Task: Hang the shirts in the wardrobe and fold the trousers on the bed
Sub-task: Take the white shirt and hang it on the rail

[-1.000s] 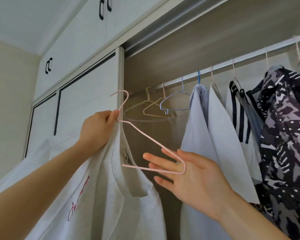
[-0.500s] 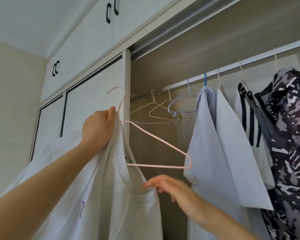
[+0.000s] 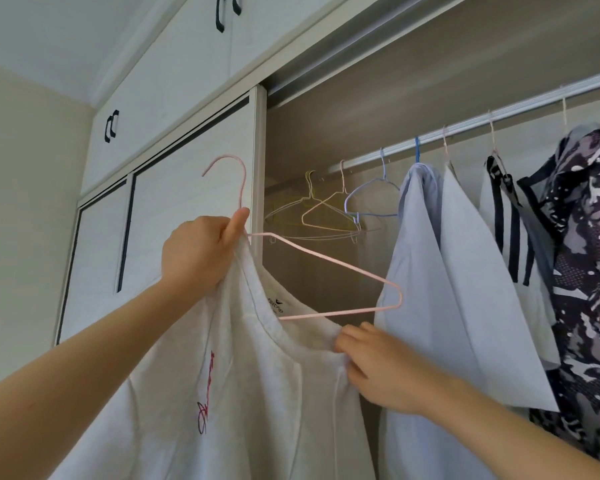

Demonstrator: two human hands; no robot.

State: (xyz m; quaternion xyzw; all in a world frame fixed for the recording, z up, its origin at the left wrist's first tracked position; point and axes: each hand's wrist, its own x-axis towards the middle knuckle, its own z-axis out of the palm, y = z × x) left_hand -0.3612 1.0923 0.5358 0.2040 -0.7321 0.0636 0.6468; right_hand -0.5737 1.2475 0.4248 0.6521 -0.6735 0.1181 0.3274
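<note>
- Left hand [image 3: 201, 251]: fingers curled tight round the neck of the pink hanger [image 3: 326, 257] and a bunch of the white shirt [image 3: 257, 393], with the thumb lying up along the hook's stem.
- Right hand [image 3: 385, 368]: fingertips pinch the shirt's neckline, just under the hanger's bottom bar.
- One hanger arm juts out bare above the right fingers.
- Beyond both hands, the rail [image 3: 482, 121] carries empty hangers [image 3: 326, 216] and a pale blue shirt [image 3: 430, 271].
</note>
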